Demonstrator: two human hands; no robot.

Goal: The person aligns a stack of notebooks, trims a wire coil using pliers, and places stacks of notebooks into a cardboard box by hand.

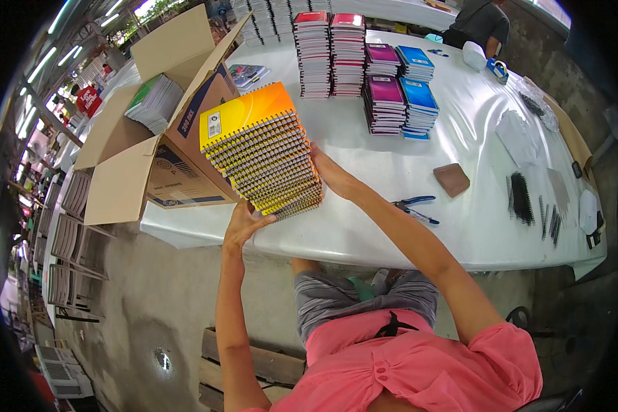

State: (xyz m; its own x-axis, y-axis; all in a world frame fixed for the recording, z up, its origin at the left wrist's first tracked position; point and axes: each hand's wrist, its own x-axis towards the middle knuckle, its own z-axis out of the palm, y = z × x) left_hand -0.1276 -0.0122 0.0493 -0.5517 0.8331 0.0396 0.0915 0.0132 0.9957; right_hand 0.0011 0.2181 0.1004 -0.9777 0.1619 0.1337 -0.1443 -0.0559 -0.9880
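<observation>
Between my two hands is a tall stack of yellow spiral notebooks (pixel 268 147), tilted, with the wire bindings facing me. My left hand (pixel 244 223) grips the stack low at its near left corner. On the right side my right hand (pixel 328 172) presses against the notebooks, its fingertips partly hidden behind them. Just left of the stack stands an open cardboard box (pixel 192 165), flaps spread, holding a pile of green-covered notebooks (pixel 154 103).
Stacks of red notebooks (pixel 329 55), purple notebooks (pixel 384 103) and blue notebooks (pixel 419 103) stand on the white table (pixel 364 233). Pliers (pixel 419 206), a brown wallet-like piece (pixel 452 180) and black binding coils (pixel 520 199) lie to the right. Another person (pixel 477 27) sits at the far side.
</observation>
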